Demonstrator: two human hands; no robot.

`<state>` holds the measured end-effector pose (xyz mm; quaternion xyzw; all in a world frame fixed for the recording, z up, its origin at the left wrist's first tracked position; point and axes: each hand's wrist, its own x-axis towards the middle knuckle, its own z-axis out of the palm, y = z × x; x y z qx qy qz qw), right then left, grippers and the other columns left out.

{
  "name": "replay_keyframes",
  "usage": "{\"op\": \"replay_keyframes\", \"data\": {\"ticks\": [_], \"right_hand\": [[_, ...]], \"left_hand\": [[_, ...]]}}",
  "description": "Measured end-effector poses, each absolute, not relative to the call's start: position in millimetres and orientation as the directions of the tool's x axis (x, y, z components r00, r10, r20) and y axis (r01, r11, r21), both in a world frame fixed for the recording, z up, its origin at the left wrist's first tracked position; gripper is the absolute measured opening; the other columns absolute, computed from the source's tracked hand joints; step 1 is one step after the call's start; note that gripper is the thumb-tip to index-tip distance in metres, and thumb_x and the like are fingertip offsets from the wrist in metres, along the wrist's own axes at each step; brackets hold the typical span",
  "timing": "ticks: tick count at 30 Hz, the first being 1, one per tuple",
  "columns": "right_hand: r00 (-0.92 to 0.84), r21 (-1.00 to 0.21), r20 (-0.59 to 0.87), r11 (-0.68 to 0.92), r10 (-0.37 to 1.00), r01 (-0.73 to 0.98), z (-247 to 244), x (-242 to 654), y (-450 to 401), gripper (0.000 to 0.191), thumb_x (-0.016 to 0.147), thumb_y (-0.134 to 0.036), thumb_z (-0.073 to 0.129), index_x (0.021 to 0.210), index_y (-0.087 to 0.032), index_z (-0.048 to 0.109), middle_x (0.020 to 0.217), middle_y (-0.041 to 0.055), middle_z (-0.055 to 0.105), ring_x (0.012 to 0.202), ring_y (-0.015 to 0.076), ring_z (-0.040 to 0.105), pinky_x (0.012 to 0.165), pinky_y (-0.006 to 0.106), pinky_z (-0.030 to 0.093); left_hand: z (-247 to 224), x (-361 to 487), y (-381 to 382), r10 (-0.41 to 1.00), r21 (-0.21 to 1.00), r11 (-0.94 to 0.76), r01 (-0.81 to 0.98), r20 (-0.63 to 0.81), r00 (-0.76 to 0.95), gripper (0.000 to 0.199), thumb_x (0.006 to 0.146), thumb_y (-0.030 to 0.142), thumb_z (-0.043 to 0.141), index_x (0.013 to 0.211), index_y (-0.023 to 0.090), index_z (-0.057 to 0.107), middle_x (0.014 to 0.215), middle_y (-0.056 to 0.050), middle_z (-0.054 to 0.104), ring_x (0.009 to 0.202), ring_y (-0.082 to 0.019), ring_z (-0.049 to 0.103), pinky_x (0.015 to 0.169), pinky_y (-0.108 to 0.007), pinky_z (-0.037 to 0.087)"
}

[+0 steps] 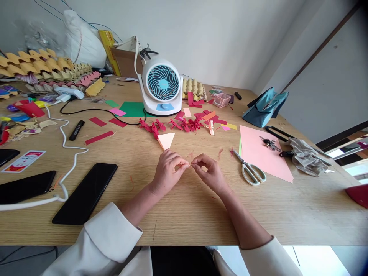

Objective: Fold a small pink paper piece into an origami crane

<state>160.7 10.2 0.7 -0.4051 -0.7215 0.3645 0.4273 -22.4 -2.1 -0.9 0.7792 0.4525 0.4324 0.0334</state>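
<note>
My left hand (170, 168) is closed, thumb and index finger pinched together above the middle of the table. Facing it, my right hand (210, 171) is pinched the same way, and the two sets of fingertips nearly meet. Whatever lies between them is too small to name. A folded pale peach paper (166, 140) shows just beyond the left knuckles; I cannot tell if that hand touches it. Farther off lie crumpled red paper pieces (188, 125) and a small twisted peach paper (211, 128). White-handled scissors (250, 171) rest open, right of my right hand.
A white fan (162, 85) stands at the back on green paper (130, 109). Pink sheets (261, 153) with keys (270, 143) lie right, near a blue bag (265, 107). Left are a black phone (85, 193), a marker (77, 130), a white cable (75, 161) and egg trays (37, 65).
</note>
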Motion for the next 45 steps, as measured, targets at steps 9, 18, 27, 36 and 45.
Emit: {"op": "replay_keyframes", "data": {"ticks": [9, 18, 27, 36, 45], "right_hand": [[-0.342, -0.772, 0.432, 0.538, 0.834, 0.338, 3.7, 159.4, 8.2, 0.008, 0.089, -0.024, 0.056, 0.082, -0.021, 0.059, 0.079, 0.003, 0.06, 0.072, 0.0154, 0.056, 0.068, 0.03, 0.046], [-0.395, -0.725, 0.45, 0.586, 0.801, 0.362, 1.0, 158.7, 6.4, 0.01, 0.092, -0.021, 0.049, 0.083, -0.021, 0.053, 0.08, 0.0034, 0.054, 0.073, 0.0159, 0.053, 0.069, 0.029, 0.043], [-0.331, -0.8, 0.428, 0.523, 0.841, 0.295, 2.3, 158.6, 5.7, 0.016, 0.095, -0.031, 0.049, 0.086, -0.02, 0.057, 0.084, 0.0044, 0.058, 0.078, 0.0167, 0.054, 0.073, 0.03, 0.043], [-0.352, -0.916, 0.224, 0.319, 0.909, 0.243, -7.4, 148.1, 5.9, 0.023, 0.084, -0.04, 0.066, 0.093, -0.018, 0.062, 0.092, 0.0059, 0.065, 0.08, 0.0166, 0.06, 0.074, 0.03, 0.048], [-0.318, -0.988, 0.103, 0.133, 0.942, 0.074, -15.0, 141.3, 7.8, 0.026, 0.079, -0.043, 0.069, 0.079, -0.018, 0.061, 0.071, 0.0009, 0.062, 0.06, 0.0121, 0.052, 0.057, 0.025, 0.039]], "left_hand": [[4.5, -22.1, -7.5, 0.692, 0.308, -0.594, 0.743, 0.667, 0.276, 0.012, 0.09, 0.023, 0.06, 0.08, 0.023, 0.065, 0.075, 0.0, 0.066, 0.081, -0.018, 0.056, 0.105, -0.045, 0.036], [5.4, -19.9, -8.2, 0.693, 0.281, -0.605, 0.745, 0.647, 0.319, 0.013, 0.091, 0.021, 0.056, 0.079, 0.022, 0.061, 0.077, -0.001, 0.065, 0.081, -0.019, 0.055, 0.104, -0.045, 0.036], [5.9, -20.5, -3.0, 0.821, 0.646, -0.534, 0.546, 0.549, 0.153, 0.016, 0.083, 0.016, 0.063, 0.068, 0.019, 0.059, 0.069, 0.0, 0.061, 0.074, -0.016, 0.056, 0.075, -0.031, 0.046], [-12.1, -20.1, 3.7, 0.937, 0.914, -0.342, 0.218, 0.35, 0.002, 0.016, 0.082, 0.032, 0.069, 0.075, 0.017, 0.071, 0.077, -0.002, 0.068, 0.075, -0.014, 0.062, 0.071, -0.026, 0.048], [-9.2, -19.8, 2.4, 0.975, 0.97, -0.221, 0.102, 0.22, 0.024, 0.031, 0.077, 0.041, 0.074, 0.096, 0.017, 0.074, 0.078, -0.003, 0.068, 0.07, -0.014, 0.062, 0.066, -0.025, 0.05]]}}
